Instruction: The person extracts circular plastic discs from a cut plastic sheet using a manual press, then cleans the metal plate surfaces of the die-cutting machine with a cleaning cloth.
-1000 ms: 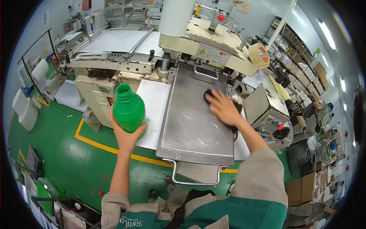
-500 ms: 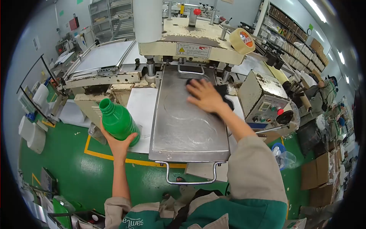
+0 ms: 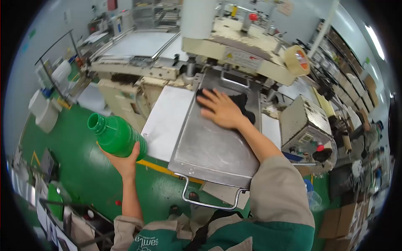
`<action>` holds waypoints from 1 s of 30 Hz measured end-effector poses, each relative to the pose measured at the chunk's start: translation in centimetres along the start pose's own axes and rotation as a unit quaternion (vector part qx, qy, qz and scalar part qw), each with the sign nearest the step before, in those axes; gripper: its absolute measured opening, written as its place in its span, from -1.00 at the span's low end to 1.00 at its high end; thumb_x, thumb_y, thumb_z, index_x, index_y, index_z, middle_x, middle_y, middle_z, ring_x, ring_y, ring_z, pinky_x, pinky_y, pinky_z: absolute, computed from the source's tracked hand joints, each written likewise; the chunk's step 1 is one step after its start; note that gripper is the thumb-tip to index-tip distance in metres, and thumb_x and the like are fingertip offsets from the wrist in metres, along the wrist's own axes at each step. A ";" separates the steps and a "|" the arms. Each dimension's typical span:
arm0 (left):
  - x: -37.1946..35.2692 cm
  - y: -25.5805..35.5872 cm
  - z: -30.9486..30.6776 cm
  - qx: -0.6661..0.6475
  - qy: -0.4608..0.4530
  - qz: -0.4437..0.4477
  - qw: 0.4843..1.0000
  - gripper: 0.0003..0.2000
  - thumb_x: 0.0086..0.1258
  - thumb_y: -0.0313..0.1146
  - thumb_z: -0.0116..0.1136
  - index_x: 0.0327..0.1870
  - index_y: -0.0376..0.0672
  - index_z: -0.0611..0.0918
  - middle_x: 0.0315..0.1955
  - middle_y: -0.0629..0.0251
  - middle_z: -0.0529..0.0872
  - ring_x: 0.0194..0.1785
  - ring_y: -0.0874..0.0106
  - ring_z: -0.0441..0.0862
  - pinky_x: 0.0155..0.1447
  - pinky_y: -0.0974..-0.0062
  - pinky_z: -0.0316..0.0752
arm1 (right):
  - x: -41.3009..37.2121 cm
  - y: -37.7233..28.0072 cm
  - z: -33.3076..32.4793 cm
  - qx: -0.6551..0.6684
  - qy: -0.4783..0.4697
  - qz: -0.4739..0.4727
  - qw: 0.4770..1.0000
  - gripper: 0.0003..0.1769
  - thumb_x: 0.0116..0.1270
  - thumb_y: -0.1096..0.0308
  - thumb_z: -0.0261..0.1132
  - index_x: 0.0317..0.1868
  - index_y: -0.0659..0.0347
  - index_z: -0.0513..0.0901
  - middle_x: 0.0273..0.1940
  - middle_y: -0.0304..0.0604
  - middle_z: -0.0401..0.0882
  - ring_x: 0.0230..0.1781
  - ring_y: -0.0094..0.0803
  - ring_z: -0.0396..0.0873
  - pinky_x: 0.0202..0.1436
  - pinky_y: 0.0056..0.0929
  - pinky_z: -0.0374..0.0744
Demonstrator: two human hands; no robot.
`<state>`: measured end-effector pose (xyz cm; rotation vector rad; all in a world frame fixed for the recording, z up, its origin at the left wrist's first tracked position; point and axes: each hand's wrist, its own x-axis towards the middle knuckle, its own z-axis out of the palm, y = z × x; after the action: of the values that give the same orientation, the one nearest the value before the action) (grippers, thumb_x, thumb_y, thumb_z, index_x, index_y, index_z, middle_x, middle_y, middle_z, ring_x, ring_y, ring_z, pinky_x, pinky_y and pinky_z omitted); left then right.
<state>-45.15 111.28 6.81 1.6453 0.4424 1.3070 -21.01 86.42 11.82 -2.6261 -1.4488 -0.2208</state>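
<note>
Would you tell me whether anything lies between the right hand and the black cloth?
Nothing visible does: the right hand lies flat on the cloth, on the metal plate. The left hand holds a green bottle aside.

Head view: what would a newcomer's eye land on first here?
The bright green bottle, uncapped and tilted, is held in the left hand over the green floor at left. Next comes the right hand, pressed flat on a dark cloth at the far end of the steel tray in the middle.
</note>
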 end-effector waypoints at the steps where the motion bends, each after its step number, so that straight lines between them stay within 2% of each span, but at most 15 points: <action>1: -0.1 -0.1 -1.4 0.014 0.028 -0.002 1.000 -0.16 -0.06 -0.41 0.46 0.26 -0.27 0.17 0.11 0.14 0.34 0.15 0.31 0.35 0.25 0.34 0.26 | -2.1 -3.7 -0.4 0.015 -0.004 -0.087 0.996 -0.40 0.38 -0.15 -0.14 0.33 -0.09 0.29 0.41 -0.13 0.05 0.41 -0.01 0.01 0.44 -0.12 -0.02; 4: -1.4 0.2 -5.3 0.037 0.094 -0.070 0.992 -0.02 -0.19 -0.37 0.53 0.29 -0.27 0.11 0.09 0.13 0.34 0.14 0.29 0.38 0.21 0.34 0.33 | -6.2 -4.4 -3.3 0.026 -0.068 -0.098 0.993 -0.46 0.36 0.01 -0.02 0.30 -0.01 0.33 0.37 -0.10 0.14 0.41 -0.07 0.04 0.44 -0.10 -0.01; 5: -2.4 -0.4 -7.4 0.205 0.104 -0.046 0.972 0.02 -0.19 -0.31 0.53 0.31 -0.26 0.08 0.12 0.10 0.30 0.20 0.26 0.33 0.27 0.31 0.28 | -6.0 -1.7 -3.1 -0.036 -0.032 -0.093 0.994 -0.47 0.35 0.09 0.00 0.31 0.02 0.33 0.36 -0.06 0.16 0.41 -0.07 0.04 0.43 -0.13 0.01; 6: -3.3 -0.4 -8.8 0.150 0.119 -0.052 0.980 0.05 -0.20 -0.26 0.54 0.33 -0.26 0.05 0.18 0.09 0.24 0.25 0.24 0.27 0.31 0.30 0.22 | -5.5 2.8 -2.0 -0.033 -0.003 0.019 0.999 -0.50 0.39 0.13 -0.03 0.31 0.05 0.33 0.36 -0.02 0.17 0.39 -0.06 0.06 0.42 -0.16 0.02; 7: -3.9 0.8 -10.1 0.226 0.147 -0.019 0.963 0.07 -0.19 -0.25 0.54 0.35 -0.24 0.03 0.17 0.06 0.29 0.22 0.24 0.34 0.27 0.31 0.29 | -3.8 7.2 -0.7 -0.074 0.019 0.049 0.996 -0.51 0.44 0.14 -0.10 0.31 0.10 0.33 0.36 -0.01 0.16 0.38 -0.03 0.08 0.42 -0.17 0.03; 9: -6.3 0.1 -13.4 0.202 0.178 -0.044 0.962 0.07 -0.19 -0.24 0.53 0.36 -0.20 0.02 0.14 0.06 0.38 0.16 0.24 0.44 0.22 0.30 0.36 | 0.4 11.6 0.5 0.033 -0.017 0.085 0.996 -0.48 0.49 0.10 -0.20 0.37 0.11 0.22 0.39 -0.05 0.09 0.42 -0.04 -0.02 0.42 -0.16 0.01; 11: -8.8 -1.3 -16.5 0.214 0.208 -0.073 0.952 0.07 -0.18 -0.25 0.52 0.37 -0.16 0.02 0.09 0.07 0.45 0.11 0.24 0.51 0.17 0.30 0.41 | 1.6 6.6 1.4 -0.060 -0.017 0.032 0.998 -0.47 0.49 0.10 -0.23 0.37 0.14 0.20 0.42 -0.08 0.02 0.44 -0.04 -0.06 0.43 -0.17 -0.01; 12: -10.2 -1.8 -17.7 0.175 0.218 -0.111 0.954 0.06 -0.19 -0.37 0.51 0.37 -0.17 0.00 0.13 0.12 0.39 0.18 0.30 0.42 0.24 0.31 0.34 | 1.1 2.0 0.6 -0.041 -0.026 -0.012 0.999 -0.46 0.49 0.09 -0.24 0.37 0.15 0.20 0.43 -0.07 0.00 0.44 -0.03 -0.06 0.43 -0.17 -0.02; 15: -12.8 -4.3 -22.0 0.212 0.262 -0.151 0.929 0.05 -0.18 -0.27 0.50 0.37 -0.13 0.02 0.10 0.06 0.44 0.13 0.19 0.49 0.16 0.26 0.40 | -1.5 -7.4 0.3 0.020 -0.061 -0.075 0.995 -0.43 0.48 0.09 -0.21 0.40 0.17 0.13 0.43 0.02 -0.05 0.44 0.00 -0.08 0.43 -0.19 -0.02; 19: -14.7 -7.2 -28.7 0.193 0.301 -0.202 0.912 0.05 -0.18 -0.25 0.50 0.36 -0.16 0.02 0.11 0.04 0.42 0.14 0.16 0.46 0.17 0.23 0.37 | -4.8 -18.2 0.0 0.038 -0.047 -0.034 0.998 -0.55 0.45 0.26 -0.07 0.30 0.19 0.33 0.35 0.01 0.18 0.34 -0.14 0.21 0.34 -0.26 0.20; 21: -15.4 -8.9 -32.5 0.208 0.309 -0.212 0.904 0.03 -0.19 -0.23 0.50 0.35 -0.20 0.06 0.10 0.02 0.42 0.16 0.16 0.43 0.20 0.25 0.35 | -5.3 -24.2 -0.7 0.100 0.045 -0.103 0.989 -0.65 0.39 0.35 0.06 0.09 0.36 0.52 0.08 0.03 0.52 0.05 -0.15 0.51 0.14 -0.31 0.42; 24: -16.9 -11.5 -38.2 0.229 0.313 -0.228 0.893 0.01 -0.20 -0.23 0.52 0.32 -0.24 0.12 0.08 0.03 0.43 0.15 0.16 0.43 0.20 0.28 0.35 | -3.6 -31.3 0.7 0.087 0.031 -0.185 0.978 -0.66 0.39 0.41 0.05 0.11 0.36 0.50 0.08 0.07 0.52 0.05 -0.09 0.51 0.10 -0.25 0.46; 25: -17.1 -12.7 -40.2 0.230 0.326 -0.232 0.887 0.01 -0.21 -0.22 0.52 0.32 -0.25 0.12 0.08 0.03 0.43 0.15 0.16 0.43 0.20 0.28 0.35 | -2.8 -32.5 3.4 0.185 0.061 -0.050 0.980 -0.66 0.37 0.29 0.07 0.00 0.36 0.56 -0.02 0.12 0.56 -0.05 -0.01 0.55 -0.04 -0.15 0.53; 27: -18.4 -14.8 -43.2 0.228 0.328 -0.255 0.881 0.01 -0.21 -0.21 0.52 0.31 -0.27 0.13 0.08 0.02 0.43 0.16 0.16 0.43 0.20 0.29 0.35 | 1.1 -37.1 8.8 0.329 -0.113 -0.031 0.937 -0.63 0.41 0.38 -0.01 0.19 0.25 0.39 0.14 0.01 0.39 0.13 -0.29 0.40 0.22 -0.36 0.34; 30: -22.0 -20.3 -47.3 0.245 0.340 -0.270 0.867 0.03 -0.22 -0.29 0.53 0.32 -0.23 0.08 0.07 0.08 0.43 0.15 0.24 0.45 0.21 0.30 0.36 | 6.0 -48.7 23.6 0.456 -0.174 -0.011 0.873 -0.78 0.36 0.38 0.10 -0.05 0.28 0.38 -0.09 -0.14 0.40 -0.11 -0.45 0.41 0.06 -0.47 0.39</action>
<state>-89.97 125.62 -23.52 1.2280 1.6527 1.3585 -57.64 121.56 -7.93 -1.8894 -1.2152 0.7843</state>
